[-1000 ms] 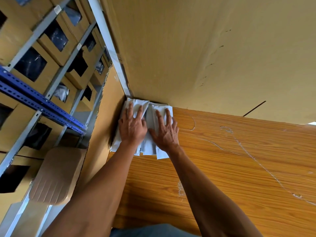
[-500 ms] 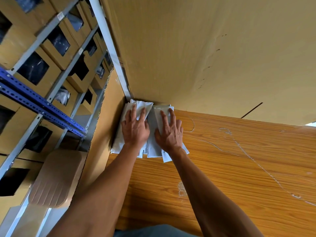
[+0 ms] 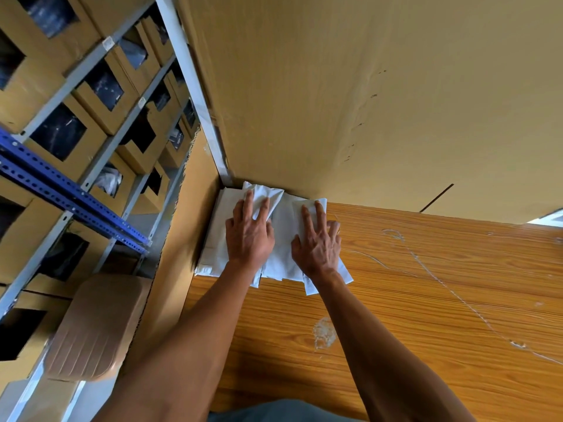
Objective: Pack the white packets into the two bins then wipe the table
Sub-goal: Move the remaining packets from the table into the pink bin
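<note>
Along the left edge, a metal shelving rack [image 3: 100, 123] holds rows of cardboard boxes [image 3: 61, 138], with a tan plastic chair seat [image 3: 94, 327] below it. Just beside that, a cardboard panel [image 3: 179, 226] walls off the desk [image 3: 426, 300] corner. White packets [image 3: 283, 248] lie heaped in that corner against the tall cardboard wall [image 3: 350, 102] behind. Left hand [image 3: 248, 236] and right hand [image 3: 318, 243] press flat on them, fingers straight and spread, grasping nothing.
</note>
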{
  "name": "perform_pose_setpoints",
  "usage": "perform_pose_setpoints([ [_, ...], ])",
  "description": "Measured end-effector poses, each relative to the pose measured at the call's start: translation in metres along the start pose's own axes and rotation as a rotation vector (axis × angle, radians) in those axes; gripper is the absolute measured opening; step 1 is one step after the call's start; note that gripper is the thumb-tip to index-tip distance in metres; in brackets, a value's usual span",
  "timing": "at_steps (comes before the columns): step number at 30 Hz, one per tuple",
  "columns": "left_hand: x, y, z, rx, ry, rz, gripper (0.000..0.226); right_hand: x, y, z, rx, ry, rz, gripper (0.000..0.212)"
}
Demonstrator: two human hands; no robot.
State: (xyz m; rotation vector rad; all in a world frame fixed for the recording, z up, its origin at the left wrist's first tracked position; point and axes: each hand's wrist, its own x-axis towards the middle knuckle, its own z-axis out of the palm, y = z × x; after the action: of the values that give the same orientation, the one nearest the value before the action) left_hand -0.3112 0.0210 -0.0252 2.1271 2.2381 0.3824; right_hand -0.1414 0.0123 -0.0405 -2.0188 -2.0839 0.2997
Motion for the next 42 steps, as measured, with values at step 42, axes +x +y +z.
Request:
perform_pose_setpoints([
  [42,-0.187,0.344,0.006,-0.172,-0.147,0.569,0.057,-0.249,0.307,-0.16,-0.004,0.176,0.371,0.087],
])
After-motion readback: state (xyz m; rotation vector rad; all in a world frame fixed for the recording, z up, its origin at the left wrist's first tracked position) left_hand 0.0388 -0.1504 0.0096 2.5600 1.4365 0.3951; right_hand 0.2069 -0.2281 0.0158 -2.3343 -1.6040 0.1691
